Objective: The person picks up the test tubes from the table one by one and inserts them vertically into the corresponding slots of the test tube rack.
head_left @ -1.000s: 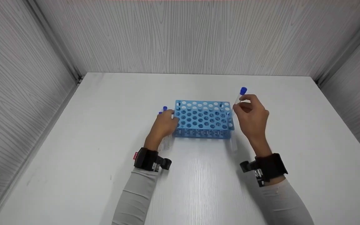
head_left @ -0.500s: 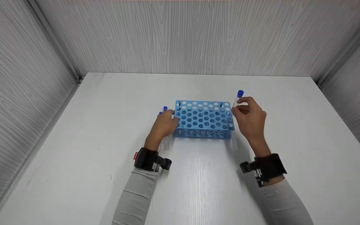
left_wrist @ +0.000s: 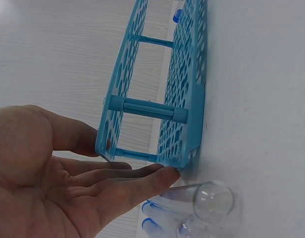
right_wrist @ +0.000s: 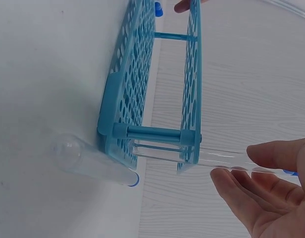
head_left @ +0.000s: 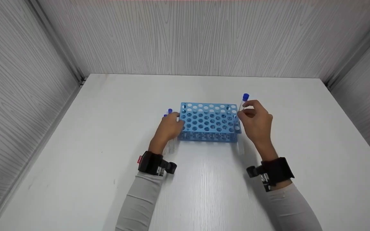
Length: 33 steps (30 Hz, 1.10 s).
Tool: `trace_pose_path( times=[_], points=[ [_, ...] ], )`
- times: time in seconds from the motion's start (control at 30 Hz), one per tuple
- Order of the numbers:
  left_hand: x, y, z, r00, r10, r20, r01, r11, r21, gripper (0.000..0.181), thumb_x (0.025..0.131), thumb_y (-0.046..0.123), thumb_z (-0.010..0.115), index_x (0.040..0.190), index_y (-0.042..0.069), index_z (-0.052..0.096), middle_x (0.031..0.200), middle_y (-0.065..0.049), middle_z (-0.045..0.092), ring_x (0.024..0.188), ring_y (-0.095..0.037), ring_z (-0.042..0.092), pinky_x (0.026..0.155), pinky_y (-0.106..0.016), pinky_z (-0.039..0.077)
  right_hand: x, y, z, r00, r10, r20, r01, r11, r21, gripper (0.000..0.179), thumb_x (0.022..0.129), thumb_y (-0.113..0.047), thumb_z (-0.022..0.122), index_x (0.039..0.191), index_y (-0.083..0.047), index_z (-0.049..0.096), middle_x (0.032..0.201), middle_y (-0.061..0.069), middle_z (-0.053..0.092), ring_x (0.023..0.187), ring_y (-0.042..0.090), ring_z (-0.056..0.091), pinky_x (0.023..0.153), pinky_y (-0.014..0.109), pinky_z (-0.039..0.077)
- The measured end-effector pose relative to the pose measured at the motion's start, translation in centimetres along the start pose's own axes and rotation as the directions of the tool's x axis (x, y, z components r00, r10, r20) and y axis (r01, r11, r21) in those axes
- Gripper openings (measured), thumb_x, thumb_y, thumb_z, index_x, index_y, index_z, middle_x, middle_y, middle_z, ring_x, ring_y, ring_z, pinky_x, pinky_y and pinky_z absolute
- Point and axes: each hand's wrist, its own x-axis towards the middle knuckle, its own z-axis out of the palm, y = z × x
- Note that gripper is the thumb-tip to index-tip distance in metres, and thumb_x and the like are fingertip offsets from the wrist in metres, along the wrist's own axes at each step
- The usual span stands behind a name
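In the head view a blue test tube rack [head_left: 201,131] stands mid-table. My left hand [head_left: 169,126] holds its left end; in the left wrist view the thumb is at the top plate's edge and the fingers [left_wrist: 137,186] lie along the end. My right hand [head_left: 257,121] pinches a clear test tube [right_wrist: 222,157] with a blue cap, between thumb and fingertips. The tube leans slightly, passing through the top plate at the rack's right end, its bottom at the lower plate in the right wrist view.
Several blue-capped tubes [left_wrist: 214,201] lie on the table beside the rack's left end, partly behind the left hand. Another loose tube [right_wrist: 98,163] lies by the right end. Grey wood-grain panels [head_left: 198,38] enclose the white table [head_left: 204,189] at back and sides.
My right hand has moved slightly left and toward me, lowering the tube into the rack's right end. The left hand and the rack have stayed in place.
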Motion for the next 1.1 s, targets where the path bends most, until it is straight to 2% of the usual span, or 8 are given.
trace_pose_path(
  times=[0.5, 0.77, 1.1],
  points=[
    [0.1, -0.09, -0.04, 1.0, 0.0, 0.004, -0.001, 1.0, 0.007, 0.053, 0.106, 0.024, 0.044, 0.153, 0.002, 0.04, 0.156, -0.016, 0.046, 0.148, -0.033, 0.04, 0.12, -0.047, 0.035, 0.1, -0.15, -0.09, 0.999, 0.025, 0.045, -0.023, 0.999, -0.032, 0.022, 0.092, -0.009, 0.068, 0.113, -0.003, 0.066, 0.105, 0.02, 0.076, 0.098, 0.033, 0.075, 0.089, 0.049, 0.06],
    [0.08, -0.12, -0.08, 1.0, 0.03, -0.002, -0.03, 1.0, 0.008, 0.053, 0.104, 0.021, 0.043, 0.152, 0.0, 0.042, 0.153, -0.018, 0.05, 0.143, -0.033, 0.046, 0.118, -0.047, 0.038, 0.12, -0.17, -0.3, 0.998, 0.027, 0.06, -0.025, 0.999, -0.03, 0.021, 0.092, -0.01, 0.067, 0.111, -0.002, 0.066, 0.103, 0.02, 0.077, 0.096, 0.034, 0.075, 0.088, 0.051, 0.059],
    [0.15, -0.01, -0.04, 1.0, -0.005, 0.006, 0.005, 1.0, 0.017, 0.053, 0.105, 0.023, 0.044, 0.154, 0.002, 0.04, 0.156, -0.016, 0.046, 0.147, -0.033, 0.04, 0.12, -0.047, 0.035, 0.17, -0.3, -0.32, 0.995, 0.07, 0.073, -0.066, 0.997, -0.05, 0.021, 0.093, -0.012, 0.067, 0.112, -0.004, 0.066, 0.109, 0.02, 0.076, 0.101, 0.034, 0.074, 0.092, 0.051, 0.058]
  ],
)
